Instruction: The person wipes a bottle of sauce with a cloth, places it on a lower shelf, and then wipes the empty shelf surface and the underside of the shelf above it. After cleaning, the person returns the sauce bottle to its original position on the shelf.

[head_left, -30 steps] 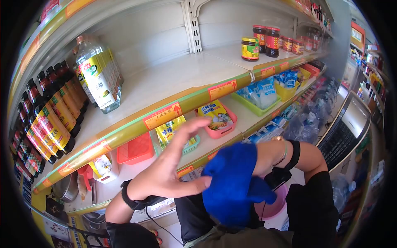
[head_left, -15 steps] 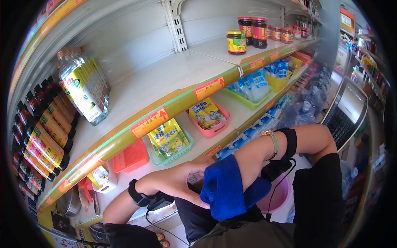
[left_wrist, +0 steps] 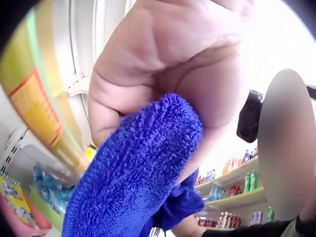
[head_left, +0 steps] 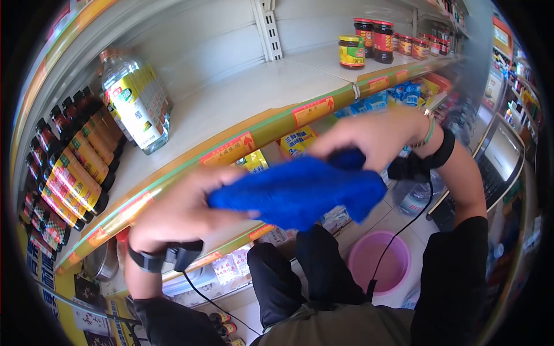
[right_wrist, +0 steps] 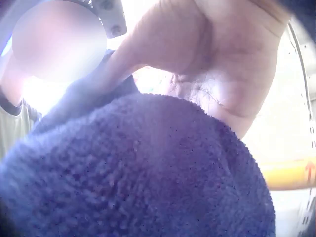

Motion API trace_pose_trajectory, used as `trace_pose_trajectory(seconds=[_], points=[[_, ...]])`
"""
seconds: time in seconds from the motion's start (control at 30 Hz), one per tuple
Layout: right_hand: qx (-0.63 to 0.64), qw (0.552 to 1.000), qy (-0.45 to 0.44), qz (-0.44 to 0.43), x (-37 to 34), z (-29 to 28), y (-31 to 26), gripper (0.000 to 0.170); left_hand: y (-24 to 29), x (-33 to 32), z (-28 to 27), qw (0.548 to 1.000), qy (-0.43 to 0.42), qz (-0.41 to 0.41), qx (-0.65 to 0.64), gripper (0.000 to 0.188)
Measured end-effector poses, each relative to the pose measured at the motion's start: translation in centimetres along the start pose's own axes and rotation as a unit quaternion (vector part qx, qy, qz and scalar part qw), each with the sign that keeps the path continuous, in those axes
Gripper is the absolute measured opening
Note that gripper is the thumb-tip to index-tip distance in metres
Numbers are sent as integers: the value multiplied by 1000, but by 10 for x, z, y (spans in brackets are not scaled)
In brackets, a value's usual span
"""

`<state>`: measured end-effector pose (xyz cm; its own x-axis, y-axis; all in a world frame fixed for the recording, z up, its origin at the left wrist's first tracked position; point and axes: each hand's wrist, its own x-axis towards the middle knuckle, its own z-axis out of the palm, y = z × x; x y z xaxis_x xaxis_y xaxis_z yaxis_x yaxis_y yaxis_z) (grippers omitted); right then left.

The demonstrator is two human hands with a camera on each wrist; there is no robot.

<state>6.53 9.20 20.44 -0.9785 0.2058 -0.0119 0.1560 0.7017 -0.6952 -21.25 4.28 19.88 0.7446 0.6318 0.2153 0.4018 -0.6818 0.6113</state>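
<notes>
A blue cloth [head_left: 294, 190] is stretched between both hands in the head view, in front of the shelf edge. The left hand [head_left: 184, 205] grips its left end, thumb below and fingers above. The right hand [head_left: 381, 138] holds its right end from above. In the left wrist view the cloth [left_wrist: 138, 168] hangs folded from the curled fingers of the left hand [left_wrist: 168, 64]. In the right wrist view the fuzzy cloth [right_wrist: 148, 168] fills the lower part, under the right hand [right_wrist: 212, 54], and hides some fingertips.
Dark sauce bottles [head_left: 75, 179] and clear bottles [head_left: 135, 109] stand on the shelf [head_left: 231, 104] at left, jars [head_left: 352, 52] at right. Seasoning packets [head_left: 297, 141] lie on the lower shelf. A pink basin [head_left: 380, 262] is on the floor, and a black cable [head_left: 398, 233] hangs from the right wrist.
The hands have moved apart, the left one leftward and the right one up. The cloth, bunched around the right hand before, is now spread between them, and the left hand has taken hold of it.
</notes>
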Motion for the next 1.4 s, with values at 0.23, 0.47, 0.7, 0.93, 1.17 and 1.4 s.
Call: trace_pose_trajectory(seconds=[0.23,0.47,0.7,0.93,1.17,1.4], points=[[-175,965,193,6,-1,-66,-42,40,24,16,-75,983,177,-4,55,21],[-465,807,363,20,16,-122,-83,43,41,57,-151,938,195,124,258,36],[-534,749,387,60,39,-158,-52,43,47,83,-155,936,93,6,340,34],[-590,682,429,54,43,-175,-4,49,-17,104,-175,804,216,79,548,27],[-472,779,324,258,48,-181,24,74,-27,108,-177,775,224,77,586,32],[-340,881,212,250,50,-156,39,62,-11,76,-151,905,157,-20,395,58]])
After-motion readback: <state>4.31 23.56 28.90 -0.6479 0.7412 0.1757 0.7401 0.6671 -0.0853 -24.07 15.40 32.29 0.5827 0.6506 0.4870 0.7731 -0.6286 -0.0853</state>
